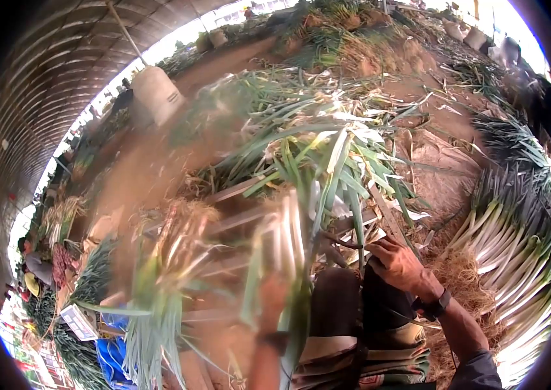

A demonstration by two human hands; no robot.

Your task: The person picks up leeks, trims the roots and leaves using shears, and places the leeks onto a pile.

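My left hand (274, 296) is smeared by motion, low in the middle of the view. It is closed round a bunch of leeks (284, 227), their white stems and roots pointing up. My right hand (397, 262) is closed above my right knee, a watch on its wrist. A thin dark strip (342, 242) runs left from its fingertips; whether I grip it is not plain. Just beyond both hands lies a heap of long green leaves (327, 153). Another leek bunch (171, 260), roots upward, is left of my left hand.
On the right, cleaned leeks (503, 260) lie in a long row beside loose tan roots (464, 279). A pale sack (157, 94) stands at the back left. A blue bag (114, 357) is at the lower left. Other people (41, 265) are at the far left.
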